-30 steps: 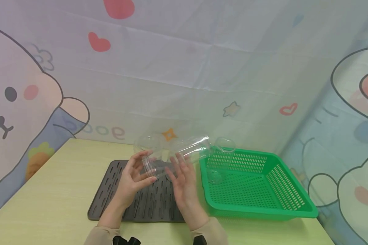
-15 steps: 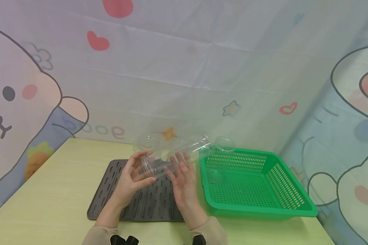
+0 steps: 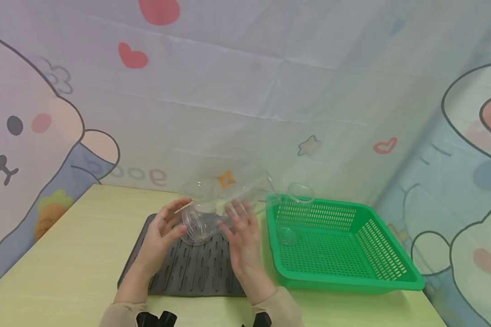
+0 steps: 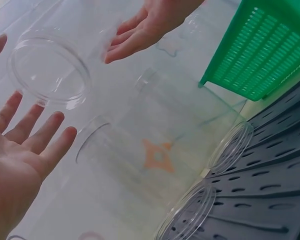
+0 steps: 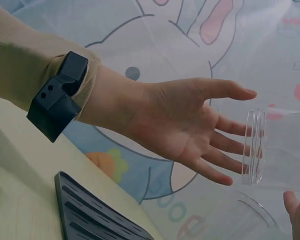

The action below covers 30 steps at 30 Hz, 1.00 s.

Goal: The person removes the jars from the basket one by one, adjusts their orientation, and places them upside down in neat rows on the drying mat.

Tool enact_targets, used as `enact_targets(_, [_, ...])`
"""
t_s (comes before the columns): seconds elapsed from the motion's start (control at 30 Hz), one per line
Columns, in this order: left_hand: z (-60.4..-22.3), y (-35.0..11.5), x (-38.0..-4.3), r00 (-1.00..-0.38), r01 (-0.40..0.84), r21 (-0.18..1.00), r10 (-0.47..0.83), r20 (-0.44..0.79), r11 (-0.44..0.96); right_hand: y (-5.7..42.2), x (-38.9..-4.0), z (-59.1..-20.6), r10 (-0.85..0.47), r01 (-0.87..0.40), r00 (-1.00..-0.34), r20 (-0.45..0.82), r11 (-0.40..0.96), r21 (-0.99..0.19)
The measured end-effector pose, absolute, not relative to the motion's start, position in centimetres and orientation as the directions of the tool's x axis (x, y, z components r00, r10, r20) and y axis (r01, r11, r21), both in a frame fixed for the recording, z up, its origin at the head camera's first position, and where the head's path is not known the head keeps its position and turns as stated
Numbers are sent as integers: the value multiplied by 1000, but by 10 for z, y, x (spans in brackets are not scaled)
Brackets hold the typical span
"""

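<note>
A clear, threaded-mouth jar (image 3: 201,227) is tilted in the air between my hands, its mouth toward the left. My right hand (image 3: 245,245) holds its body, with spread, fairly straight fingers; the thumb's hold is hard to see through the transparent wall. My left hand (image 3: 157,238) is spread beside the mouth. In the left wrist view its straight fingertips come close to the rim (image 4: 50,97); touching or apart, I cannot tell. Beyond them, two clear jars (image 4: 232,150) stand on the grey slotted mat (image 3: 200,272).
To the right stands a green plastic basket (image 3: 343,281) with perforated walls. Another clear jar (image 3: 300,196) stands inside its left back corner. The pale wooden table (image 3: 65,254) meets a printed cloth backdrop (image 3: 245,100) behind.
My left hand has drawn left, off the jar's mouth, which it gripped before. The jar has tilted so its mouth hangs lower and its base higher. My right hand has barely moved.
</note>
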<state>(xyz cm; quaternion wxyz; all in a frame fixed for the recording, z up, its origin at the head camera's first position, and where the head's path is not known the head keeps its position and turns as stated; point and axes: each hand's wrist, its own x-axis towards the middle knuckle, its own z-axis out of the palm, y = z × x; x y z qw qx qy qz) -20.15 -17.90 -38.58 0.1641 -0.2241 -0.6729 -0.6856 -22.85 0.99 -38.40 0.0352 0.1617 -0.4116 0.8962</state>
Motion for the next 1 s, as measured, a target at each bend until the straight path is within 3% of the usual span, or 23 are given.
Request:
enact_targets(0.17, [-387, -192, -203, -837, 546, 834, -107, 537, -78, 4, -228, -382, -59, -239, -934, 354, -634, -736])
enact_targets(0.47, [-392, -216, -203, -853, 381, 912, -440, 282, -154, -11, -230, -384, -83, -351, -876, 475, -565, -746])
enact_targets(0.67, [-406, -232, -207, -849, 288, 937, -505, 154, -199, -25, -230, -385, -90, -417, -836, 542, -538, -732])
enact_targets(1.0, [-424, -259, -205, -897, 158, 970, -437, 63, -184, -50, -233, -395, -156, -454, -801, 577, -470, -757])
